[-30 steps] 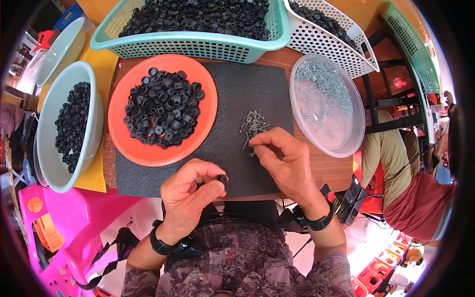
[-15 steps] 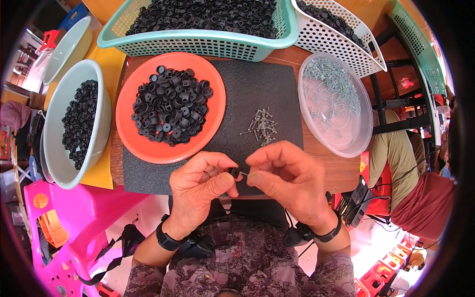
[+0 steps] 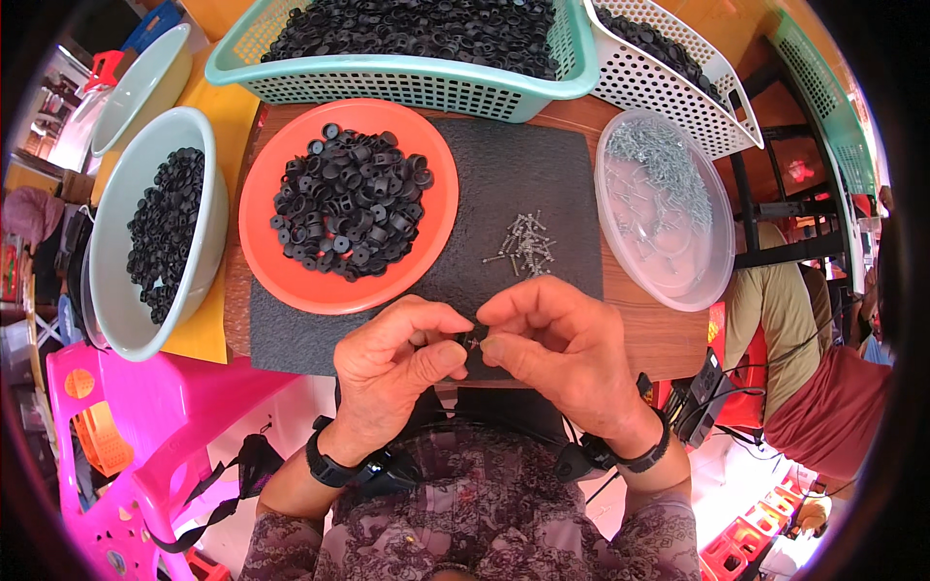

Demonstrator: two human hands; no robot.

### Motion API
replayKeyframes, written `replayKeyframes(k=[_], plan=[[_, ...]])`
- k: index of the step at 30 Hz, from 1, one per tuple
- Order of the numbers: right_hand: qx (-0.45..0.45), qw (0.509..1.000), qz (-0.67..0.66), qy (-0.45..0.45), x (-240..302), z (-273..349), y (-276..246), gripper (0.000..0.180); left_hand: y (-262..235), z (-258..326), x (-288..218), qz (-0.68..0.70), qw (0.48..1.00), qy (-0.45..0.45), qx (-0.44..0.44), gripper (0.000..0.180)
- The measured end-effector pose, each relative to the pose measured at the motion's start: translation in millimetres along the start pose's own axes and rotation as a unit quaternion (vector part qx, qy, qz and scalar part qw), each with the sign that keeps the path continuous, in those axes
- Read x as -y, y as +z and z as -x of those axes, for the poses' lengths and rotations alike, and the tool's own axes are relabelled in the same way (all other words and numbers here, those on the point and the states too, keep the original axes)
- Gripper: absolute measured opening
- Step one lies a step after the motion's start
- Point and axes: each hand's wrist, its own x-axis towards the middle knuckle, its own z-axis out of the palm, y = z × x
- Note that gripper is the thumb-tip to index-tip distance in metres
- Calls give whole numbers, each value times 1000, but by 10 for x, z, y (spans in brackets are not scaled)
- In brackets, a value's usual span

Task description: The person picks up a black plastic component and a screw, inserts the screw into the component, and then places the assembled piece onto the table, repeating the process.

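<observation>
My left hand (image 3: 402, 363) and my right hand (image 3: 562, 353) meet fingertip to fingertip over the near edge of the black mat. Between them is a small black plastic cap (image 3: 473, 336), pinched by the left thumb and fingers. The right thumb and forefinger are closed at its side on a small screw, mostly hidden now. A loose pile of screws (image 3: 528, 242) lies on the mat (image 3: 484, 169) just beyond the right hand. To the left of that pile, an orange-red plate (image 3: 262, 242) holds many black plastic caps (image 3: 349, 203).
A clear oval tub (image 3: 668, 290) of screws stands on the right. A green basket (image 3: 407, 82) and a white basket (image 3: 668, 116) of black parts line the far side. At left are a pale bowl (image 3: 213, 232) of black parts and a pink chair (image 3: 174, 407).
My hands have drawn closer together, and the screw's shank, visible before between cap and right fingertips, hardly shows now. The view has shifted slightly, moving the table's contents rightward.
</observation>
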Motion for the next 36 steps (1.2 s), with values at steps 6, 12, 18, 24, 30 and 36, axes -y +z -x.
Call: replayKeyframes(k=[6, 12, 18, 24, 30, 36], plan=[[-4, 1000, -9, 6, -12, 22, 72, 20, 9, 39, 3, -79, 996, 37, -9, 18], [1, 1000, -29, 7, 55, 10, 171, 17, -1, 98, 39, 16, 999, -7, -32, 16], [15, 1000, 18, 16, 138, -40, 272, 19, -81, 138, 53, 127, 989, -43, -56, 23], [28, 998, 43, -21, 141, -117, 329, 14, -212, 115, 30, 202, 975, -49, -80, 23], [32, 999, -13, -36, 87, -163, 374, 11, -248, 106, 38, 234, 968, -45, -77, 24], [47, 999, -5, -17, 98, -181, 394, 9, -230, 117, 45, 194, 976, -51, -90, 21]])
